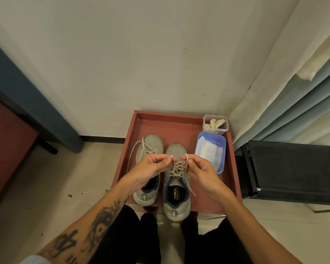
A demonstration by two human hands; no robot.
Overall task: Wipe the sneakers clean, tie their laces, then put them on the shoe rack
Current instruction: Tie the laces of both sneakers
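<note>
Tying | my left hand (pixel 152 164) and right hand (pixel 200 168) each pinch the lace (pixel 187 158), raised over the sneaker (pixel 176 189), likely for knotting.

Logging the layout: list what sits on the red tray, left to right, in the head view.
Farther grey sneaker → nearer grey sneaker → blue tub. The clear container overlaps the tub sideways, so it is left out.

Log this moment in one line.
step: tying | left hand: pinches lace | right hand: pinches lace | nearer sneaker: bow unfinished | other sneaker: untied
</note>
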